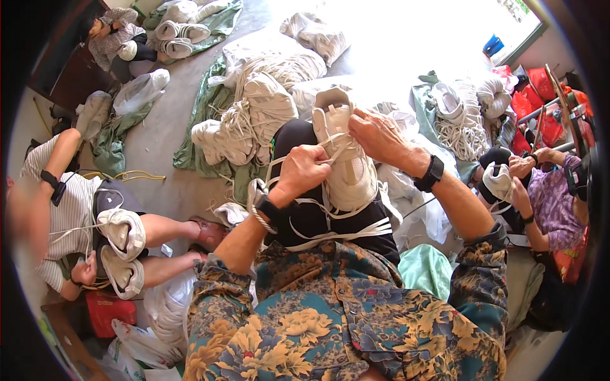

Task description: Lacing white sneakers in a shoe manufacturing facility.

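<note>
A cream-white sneaker rests on my lap over black trousers, its opening toward the far side and its toe toward me. My left hand is closed, pinching a white shoelace at the left side of the lacing. At the sneaker's upper right edge, my right hand has its fingers curled in a pinch at the eyelets, where the lace runs; the fingertips are partly hidden. Several loose white laces lie across my thighs below the toe. More lace hangs by my left wrist.
Piles of white shoes and laces lie ahead on green sacking. Another bundle of laces sits at the right. A person at the left and one at the right handle shoes. A third sits far left. A yellow cord crosses the floor.
</note>
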Action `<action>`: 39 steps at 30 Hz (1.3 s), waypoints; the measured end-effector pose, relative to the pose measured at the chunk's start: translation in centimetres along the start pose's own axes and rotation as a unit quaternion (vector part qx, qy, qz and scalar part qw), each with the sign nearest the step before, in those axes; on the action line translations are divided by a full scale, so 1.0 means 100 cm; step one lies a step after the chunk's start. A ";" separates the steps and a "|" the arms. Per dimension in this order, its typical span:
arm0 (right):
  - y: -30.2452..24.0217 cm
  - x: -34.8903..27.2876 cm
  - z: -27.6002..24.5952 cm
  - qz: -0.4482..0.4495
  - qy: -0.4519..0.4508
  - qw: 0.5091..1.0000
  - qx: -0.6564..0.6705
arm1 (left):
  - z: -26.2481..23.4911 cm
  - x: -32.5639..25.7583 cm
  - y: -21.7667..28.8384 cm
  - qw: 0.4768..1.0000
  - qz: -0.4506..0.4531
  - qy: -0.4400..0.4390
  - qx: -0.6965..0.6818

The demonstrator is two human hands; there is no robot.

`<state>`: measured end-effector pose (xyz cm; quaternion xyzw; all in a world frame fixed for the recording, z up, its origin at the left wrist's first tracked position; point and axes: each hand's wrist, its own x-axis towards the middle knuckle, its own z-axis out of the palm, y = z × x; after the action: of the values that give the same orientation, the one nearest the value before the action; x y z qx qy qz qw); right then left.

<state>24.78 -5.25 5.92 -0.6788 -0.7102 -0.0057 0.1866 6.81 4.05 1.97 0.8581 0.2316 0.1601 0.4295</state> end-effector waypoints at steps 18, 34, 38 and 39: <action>0.056 -0.022 -0.066 0.112 0.072 0.991 0.021 | -0.019 0.026 0.004 0.944 -0.131 -0.126 -0.277; 0.059 -0.012 -0.074 0.120 0.042 0.992 0.006 | -0.031 0.025 -0.004 0.930 -0.137 -0.238 -0.242; 0.086 -0.016 -0.117 0.067 0.070 0.993 -0.069 | -0.030 0.034 -0.001 0.933 -0.134 -0.191 -0.273; 0.089 -0.018 -0.132 0.092 0.064 0.991 -0.075 | -0.031 0.035 -0.006 0.928 -0.108 -0.179 -0.308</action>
<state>36.74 -9.76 15.50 -0.7515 -0.6289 -0.0850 0.1802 8.17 8.27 3.53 0.6675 0.1816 0.0199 0.7218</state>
